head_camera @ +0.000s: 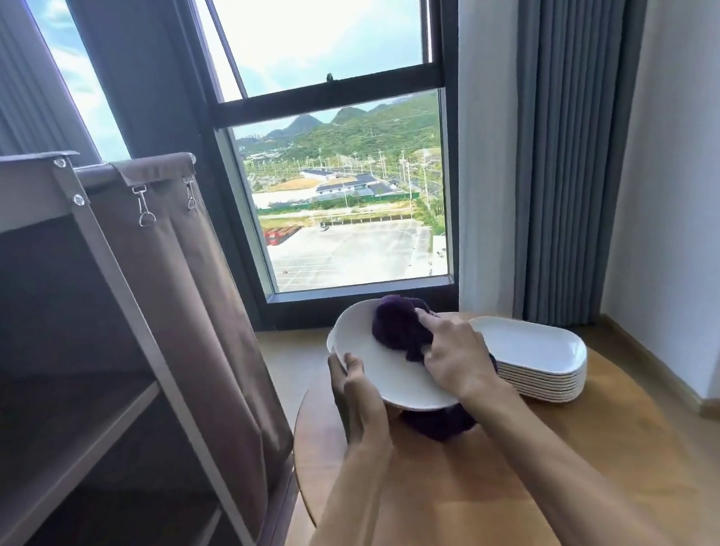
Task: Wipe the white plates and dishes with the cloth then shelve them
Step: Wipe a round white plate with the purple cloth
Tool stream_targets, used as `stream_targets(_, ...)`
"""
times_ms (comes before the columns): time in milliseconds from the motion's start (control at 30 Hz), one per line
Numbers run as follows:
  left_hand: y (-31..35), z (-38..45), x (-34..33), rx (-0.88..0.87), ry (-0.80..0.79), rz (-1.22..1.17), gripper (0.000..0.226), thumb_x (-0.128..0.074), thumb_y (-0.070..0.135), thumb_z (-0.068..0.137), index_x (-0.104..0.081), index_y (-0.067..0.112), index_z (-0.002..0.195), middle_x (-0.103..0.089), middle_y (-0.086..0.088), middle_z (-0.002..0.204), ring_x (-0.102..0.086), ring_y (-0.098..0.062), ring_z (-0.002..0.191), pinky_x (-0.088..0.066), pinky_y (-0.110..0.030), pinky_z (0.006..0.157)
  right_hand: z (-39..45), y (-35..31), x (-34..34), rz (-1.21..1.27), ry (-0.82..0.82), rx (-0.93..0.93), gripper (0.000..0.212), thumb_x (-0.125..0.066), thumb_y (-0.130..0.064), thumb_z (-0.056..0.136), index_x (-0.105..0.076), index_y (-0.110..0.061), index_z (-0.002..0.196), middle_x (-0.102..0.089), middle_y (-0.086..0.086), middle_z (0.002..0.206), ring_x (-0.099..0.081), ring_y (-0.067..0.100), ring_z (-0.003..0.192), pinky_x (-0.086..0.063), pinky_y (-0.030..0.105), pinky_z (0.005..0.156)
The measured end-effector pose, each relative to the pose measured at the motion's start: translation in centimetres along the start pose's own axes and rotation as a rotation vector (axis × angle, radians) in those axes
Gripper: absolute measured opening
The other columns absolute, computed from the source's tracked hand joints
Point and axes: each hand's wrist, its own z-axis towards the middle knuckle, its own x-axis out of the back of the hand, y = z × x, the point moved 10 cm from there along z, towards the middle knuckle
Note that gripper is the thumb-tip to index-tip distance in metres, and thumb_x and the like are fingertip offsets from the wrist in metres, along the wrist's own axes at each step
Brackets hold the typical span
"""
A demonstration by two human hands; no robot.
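A white oval plate (380,366) is held tilted above the round wooden table (580,471). My left hand (357,396) grips its near left rim, thumb on top. My right hand (455,358) presses a dark purple cloth (397,328) onto the plate's inner face, fingers curled round the cloth. More of the cloth hangs below the plate, under my right wrist. A stack of several white oval dishes (537,358) sits on the table just right of my right hand.
A brown fabric-sided shelf unit (99,379) with bare shelves stands at the left, close to the table's edge. A large window (343,188) is straight ahead. Grey curtains (576,148) and a white wall fill the right side.
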Motion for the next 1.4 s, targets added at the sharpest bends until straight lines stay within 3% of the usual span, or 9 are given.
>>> stream_targets(133,1.4,-0.5,-1.0,-0.116,-0.133,0.08,0.029,-0.038,0.014,0.11,-0.06,0.032,0.112,-0.069,0.006,0.112,-0.068,-0.001,0.098,-0.05,-0.017,0.081,0.9,-1.2,1.2,0.253,0.065,0.002,0.05,-0.054,-0.015,0.092,-0.058,-0.026,0.141,-0.065,0.017,0.119,-0.059,0.037,0.107,-0.045,0.038,0.092)
stream_targets(300,4.2,0.5,-2.6,-0.128,-0.17,-0.025,0.03,-0.043,0.023,0.102,-0.067,0.025,0.122,-0.074,-0.01,0.115,-0.07,-0.028,0.111,-0.057,-0.041,0.095,-1.6,-7.3,1.7,0.488,-0.032,0.197,0.025,-0.046,-0.033,0.082,-0.066,-0.026,0.095,-0.069,0.002,0.088,-0.06,0.027,0.085,-0.049,0.044,0.075)
stream_targets(433,5.9,0.7,-2.2,-0.216,-0.154,-0.084,0.037,-0.045,0.03,0.095,-0.065,0.02,0.125,-0.075,0.0,0.107,-0.07,-0.015,0.098,-0.056,-0.024,0.079,-3.4,-5.5,1.5,0.416,-0.033,0.155,0.025,-0.05,-0.047,0.077,-0.062,-0.025,0.078,-0.066,-0.002,0.072,-0.061,0.025,0.075,-0.049,0.041,0.067)
stream_targets(600,3.3,-1.0,-2.4,-0.189,-0.119,-0.006,0.044,-0.034,0.015,0.111,-0.045,0.025,0.152,-0.054,-0.008,0.147,-0.055,-0.024,0.132,-0.048,-0.037,0.109,-3.8,-0.4,1.6,0.104,0.046,-0.065,0.025,-0.067,-0.038,0.077,-0.065,-0.018,0.092,-0.062,0.005,0.081,-0.064,0.034,0.085,-0.043,0.033,0.066)
stream_targets(833,3.0,-3.4,-3.1,-0.265,-0.188,0.153,0.052,-0.035,0.029,0.105,-0.037,0.031,0.157,-0.045,-0.013,0.149,-0.052,-0.029,0.129,-0.05,-0.046,0.107,-2.8,5.0,3.2,0.218,0.192,-0.299,0.07,-0.066,-0.008,0.084,-0.028,-0.014,0.143,-0.061,0.021,0.112,-0.062,0.043,0.102,-0.043,0.041,0.074)
stream_targets(1000,2.4,-5.2,-4.1,-0.206,-0.26,0.149,0.046,-0.035,0.016,0.112,-0.037,0.025,0.158,-0.054,-0.012,0.146,-0.057,-0.024,0.125,-0.05,-0.04,0.107,-2.0,2.9,4.0,0.372,0.185,-0.213,0.058,-0.055,-0.011,0.079,-0.052,-0.023,0.136,-0.059,0.014,0.121,-0.06,0.037,0.104,-0.046,0.036,0.081)
stream_targets(1133,3.8,-6.1,-5.1,-0.28,-0.276,0.193,0.042,-0.039,0.023,0.111,-0.045,0.021,0.152,-0.061,-0.005,0.14,-0.057,-0.017,0.127,-0.046,-0.026,0.107,-3.2,-1.5,3.9,0.713,0.105,0.006,0.025,-0.046,-0.025,0.074,-0.068,-0.032,0.083,-0.068,-0.001,0.086,-0.061,0.019,0.083,-0.047,0.034,0.074)
stream_targets(1233,4.8,-4.9,-4.7,-0.294,-0.217,0.176,0.049,-0.041,0.041,0.099,-0.054,0.019,0.141,-0.068,0.0,0.121,-0.064,-0.011,0.114,-0.05,-0.024,0.099,-4.9,-2.3,2.4,0.88,-0.016,0.04,0.036,-0.048,-0.043,0.09,-0.066,-0.035,0.06,-0.065,-0.009,0.086,-0.059,0.01,0.078,-0.044,0.031,0.075)
stream_targets(1400,4.2,-4.2,-2.8,-0.29,-0.075,0.061,0.057,-0.038,0.042,0.096,-0.048,0.023,0.149,-0.062,-0.004,0.139,-0.06,-0.015,0.123,-0.049,-0.014,0.095,-5.6,-1.8,2.8,0.545,0.055,0.061,0.025,-0.061,-0.039,0.097,-0.079,-0.037,0.079,-0.064,0.005,0.108,-0.059,0.015,0.105,-0.044,0.034,0.087)
